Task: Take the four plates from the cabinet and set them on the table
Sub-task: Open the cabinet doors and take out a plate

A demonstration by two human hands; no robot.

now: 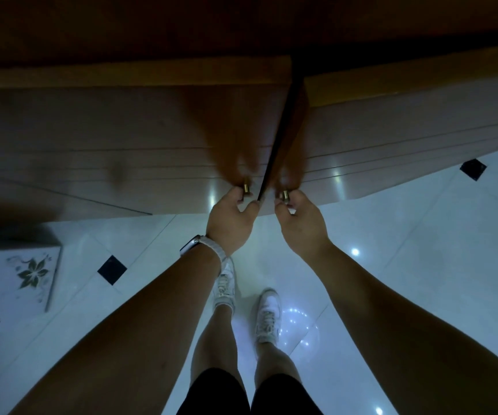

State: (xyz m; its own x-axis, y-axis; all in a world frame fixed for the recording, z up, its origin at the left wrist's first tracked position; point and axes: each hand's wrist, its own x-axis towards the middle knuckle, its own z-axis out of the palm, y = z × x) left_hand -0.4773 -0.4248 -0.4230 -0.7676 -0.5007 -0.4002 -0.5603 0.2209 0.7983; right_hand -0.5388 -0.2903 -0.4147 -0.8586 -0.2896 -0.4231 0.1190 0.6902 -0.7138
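Now | left hand [231,224] pinches left knob [246,189] | right hand [301,227] pinches right knob [285,195] | cabinet [122,136] barely ajar, contents unseen

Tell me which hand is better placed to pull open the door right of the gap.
Right. The right hand pinches the right knob on that door; the left hand holds the left knob, across the dark gap.

Glossy white floor [421,235], flower-patterned panel [26,277] left
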